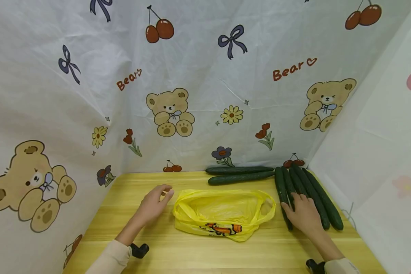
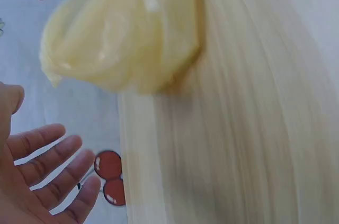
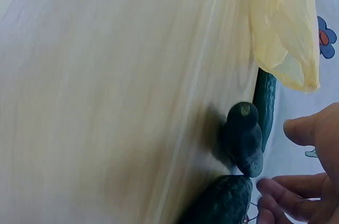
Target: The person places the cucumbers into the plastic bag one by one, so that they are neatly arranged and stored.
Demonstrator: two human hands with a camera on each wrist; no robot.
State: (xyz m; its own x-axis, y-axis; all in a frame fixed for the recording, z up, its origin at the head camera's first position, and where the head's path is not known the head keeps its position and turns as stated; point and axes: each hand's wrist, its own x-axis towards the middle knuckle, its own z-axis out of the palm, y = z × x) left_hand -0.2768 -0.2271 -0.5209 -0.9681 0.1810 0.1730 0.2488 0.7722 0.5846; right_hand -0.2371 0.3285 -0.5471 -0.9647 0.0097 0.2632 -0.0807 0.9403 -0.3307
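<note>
A yellow plastic bag [image 1: 188,224] lies in the middle of the table with its mouth spread and orange-and-black print on its front. Just left of it is my left hand [image 1: 154,205], fingers loose and parted, holding nothing; the left wrist view shows the same hand [image 2: 50,179] beside the bag. On the right, several dark green cucumbers [image 1: 323,196] lie side by side. My right hand [image 1: 305,215] reaches over the leftmost of them. In the right wrist view its thumb [image 3: 302,130] and fingers stand apart, close to the cucumber ends [image 3: 243,115].
Two more cucumbers [image 1: 239,177] lie crosswise behind the bag at the back edge. The wooden table [image 1: 178,255] is enclosed by white sheets [image 1: 198,68] printed with bears, bows and cherries. A thin cable [image 1: 350,213] shows by the right edge.
</note>
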